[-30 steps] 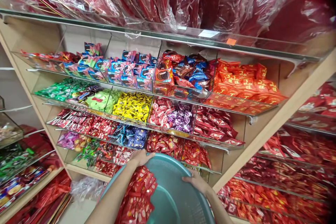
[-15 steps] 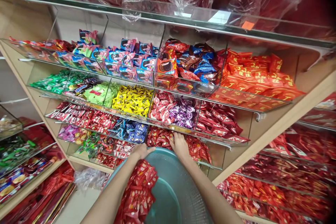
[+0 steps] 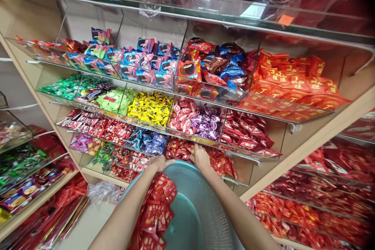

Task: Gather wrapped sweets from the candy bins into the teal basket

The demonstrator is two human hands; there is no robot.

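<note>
A teal plastic basin [image 3: 190, 211] is tipped against the candy shelves, with a heap of small red packets [image 3: 154, 215] along its left side. My left hand [image 3: 159, 163] is closed over the basin's upper rim. My right hand [image 3: 200, 158] reaches past the rim into the shelf bin of red packets [image 3: 181, 150]. Its fingers are buried among the wrappers, so I cannot make out its grip. That bin sits under the tray of red-and-white and purple sweets [image 3: 195, 121].
Clear acrylic shelf trays [image 3: 254, 154] hold sorted sweets: yellow [image 3: 150, 107], green [image 3: 68, 86], blue [image 3: 146, 140], and orange-red packs [image 3: 295, 82]. Wooden shelf sides [image 3: 307, 152] slant at the right. Red plastic-wrapped goods fill the top shelf. More bins stand left and right.
My right hand left the basin's right rim and reached up into the bin of red packets. The left hand kept its hold on the rim. The view shifted slightly.
</note>
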